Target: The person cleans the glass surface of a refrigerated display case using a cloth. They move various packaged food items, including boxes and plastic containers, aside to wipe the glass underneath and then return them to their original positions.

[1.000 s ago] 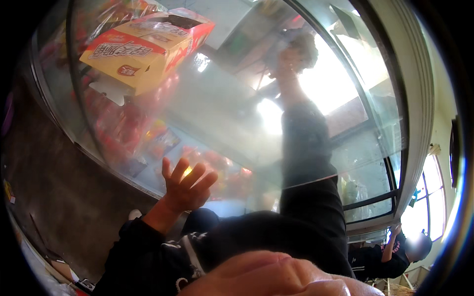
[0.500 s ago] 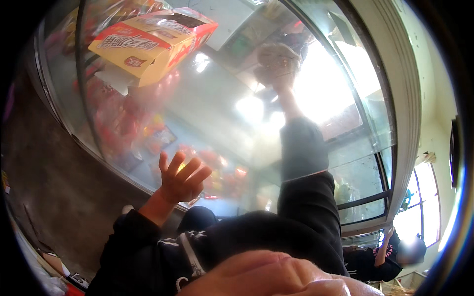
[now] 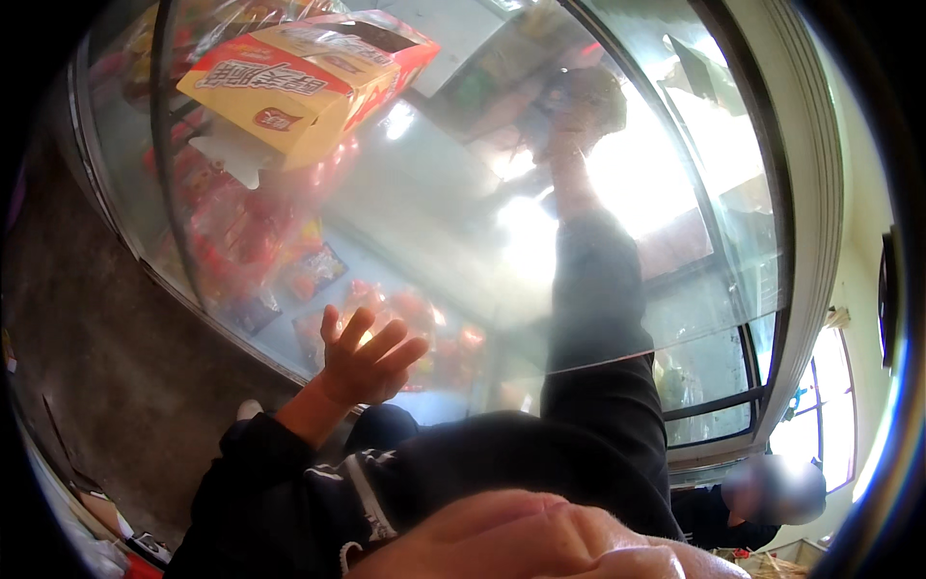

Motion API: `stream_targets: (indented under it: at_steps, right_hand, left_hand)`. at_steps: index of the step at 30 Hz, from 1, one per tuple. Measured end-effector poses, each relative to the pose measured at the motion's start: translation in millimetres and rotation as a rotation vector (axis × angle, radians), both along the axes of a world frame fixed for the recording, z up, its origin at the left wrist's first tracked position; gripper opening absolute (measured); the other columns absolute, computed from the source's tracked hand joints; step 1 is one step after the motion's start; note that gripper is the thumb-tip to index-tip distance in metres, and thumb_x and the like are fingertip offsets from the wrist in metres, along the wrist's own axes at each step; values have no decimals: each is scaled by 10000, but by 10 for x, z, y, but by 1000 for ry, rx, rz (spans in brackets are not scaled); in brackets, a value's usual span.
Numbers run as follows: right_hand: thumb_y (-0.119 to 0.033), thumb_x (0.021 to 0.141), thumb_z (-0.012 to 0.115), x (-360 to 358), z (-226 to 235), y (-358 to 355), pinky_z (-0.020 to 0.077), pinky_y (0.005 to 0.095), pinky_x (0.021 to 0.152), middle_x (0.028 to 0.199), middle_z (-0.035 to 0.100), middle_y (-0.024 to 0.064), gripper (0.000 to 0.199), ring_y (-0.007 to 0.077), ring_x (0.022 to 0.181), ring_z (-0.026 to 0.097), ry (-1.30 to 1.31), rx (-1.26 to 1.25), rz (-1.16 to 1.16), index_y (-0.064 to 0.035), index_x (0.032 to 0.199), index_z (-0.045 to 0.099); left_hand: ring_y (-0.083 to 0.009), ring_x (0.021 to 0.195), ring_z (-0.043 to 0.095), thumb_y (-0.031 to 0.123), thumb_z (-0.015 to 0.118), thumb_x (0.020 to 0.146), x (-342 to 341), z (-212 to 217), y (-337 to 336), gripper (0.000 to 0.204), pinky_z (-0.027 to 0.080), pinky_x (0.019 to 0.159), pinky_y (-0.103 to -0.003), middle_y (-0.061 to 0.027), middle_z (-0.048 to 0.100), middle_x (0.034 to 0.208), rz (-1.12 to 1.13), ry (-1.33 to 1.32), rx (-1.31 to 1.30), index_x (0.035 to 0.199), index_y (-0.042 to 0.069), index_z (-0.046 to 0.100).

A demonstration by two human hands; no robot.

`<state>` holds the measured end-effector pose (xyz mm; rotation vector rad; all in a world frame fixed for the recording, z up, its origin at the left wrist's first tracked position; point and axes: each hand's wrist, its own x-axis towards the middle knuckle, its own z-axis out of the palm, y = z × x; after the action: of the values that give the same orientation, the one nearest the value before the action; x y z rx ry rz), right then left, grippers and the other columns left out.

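Behind glass point(image 3: 439, 227), the right hand point(image 3: 571, 133) has its grip clamped on a wad point(image 3: 603, 96); left hand point(image 3: 369, 365) splayed.

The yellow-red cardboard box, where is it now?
In the head view, the yellow-red cardboard box is at upper left, just above red plastic packages.
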<state>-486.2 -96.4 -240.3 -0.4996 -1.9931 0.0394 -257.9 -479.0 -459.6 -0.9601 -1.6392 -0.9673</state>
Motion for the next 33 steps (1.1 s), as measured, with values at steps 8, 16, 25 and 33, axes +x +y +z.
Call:
stream_targets:
  at_steps: [8, 16, 25, 33]
  right_hand:
    - [-270, 833, 572, -278, -49, -587, 370, 457, 1019, 1351, 417, 20, 402, 292, 1261, 365, -405, 517, -10, -254, 1234, 552]
    - [-163, 683, 722, 946, 116, 405, 491, 305, 830, 1077, 598, 79, 407, 201, 998, 562, 17, -54, 927, -100, 1067, 603]
    - [-161, 866, 578, -235, 71, -44, 480, 335, 865, 1087, 602, 92, 249, 193, 1005, 580, -70, 192, 375, -89, 1104, 590]
    - [-234, 862, 574, 214, 205, 208, 428, 327, 961, 1173, 578, 91, 272, 248, 1119, 541, -239, 71, 549, -155, 1114, 635]
  left_hand:
    - [-381, 1374, 243, 194, 460, 821, -17, -71, -92, 335, 74, 1116, -606, -113, 478, 1258, 51, -6, -46, 1137, 190, 570]
    - [-363, 1387, 251, 126, 503, 827, -4, 19, -99, 382, 92, 1124, -585, -100, 475, 1294, -14, -62, 8, 1197, 181, 579]
    - [-364, 1394, 237, 160, 477, 823, 15, 33, -52, 365, 93, 1122, -585, -99, 481, 1287, 0, -31, 14, 1168, 182, 597]
    - [-272, 1078, 491, 177, 495, 782, 34, 121, -89, 328, 199, 1048, -530, -20, 576, 1171, 35, -82, 37, 1079, 251, 611]
